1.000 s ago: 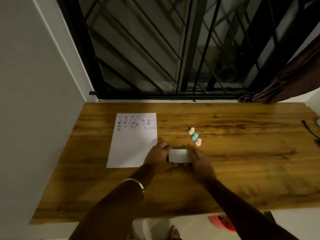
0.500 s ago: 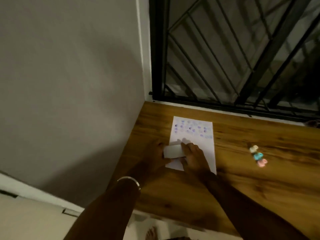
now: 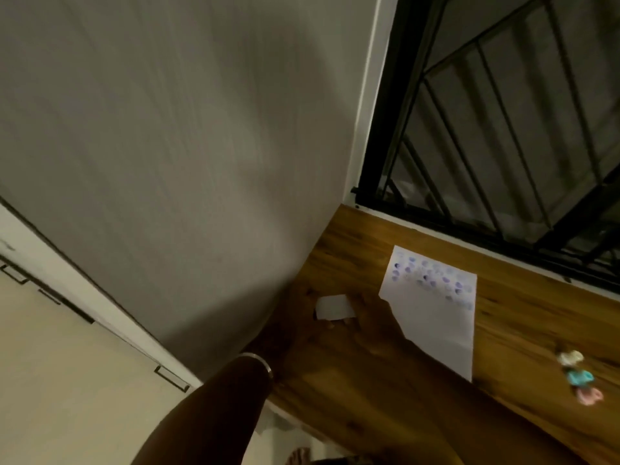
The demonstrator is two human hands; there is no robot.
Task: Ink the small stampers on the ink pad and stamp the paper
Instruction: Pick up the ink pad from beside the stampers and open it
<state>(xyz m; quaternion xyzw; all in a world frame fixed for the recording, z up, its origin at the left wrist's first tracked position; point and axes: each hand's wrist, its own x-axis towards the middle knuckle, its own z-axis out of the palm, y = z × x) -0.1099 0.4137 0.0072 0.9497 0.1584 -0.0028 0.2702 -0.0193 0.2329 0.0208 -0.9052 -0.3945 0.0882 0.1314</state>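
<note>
At the wall end of the worktop [image 3: 503, 333], both hands meet at a small white ink pad [image 3: 333, 307]. Blur and dim light hide the fingers, so I cannot tell how far the left hand [image 3: 295, 330] or right hand [image 3: 372, 325] is closed, or whether either grips it. Just beside them lies the paper [image 3: 436, 317], stamped with purple marks along its far end. Three small stampers [image 3: 578, 377] stand clustered well apart, to the right.

Ink pad [image 3: 333, 307] now carried by both hands, left hand [image 3: 295, 325] and right hand [image 3: 372, 325], off the paper [image 3: 436, 317] toward the table's [image 3: 352, 391] left edge by the wall; view swung left and blurred.
</note>
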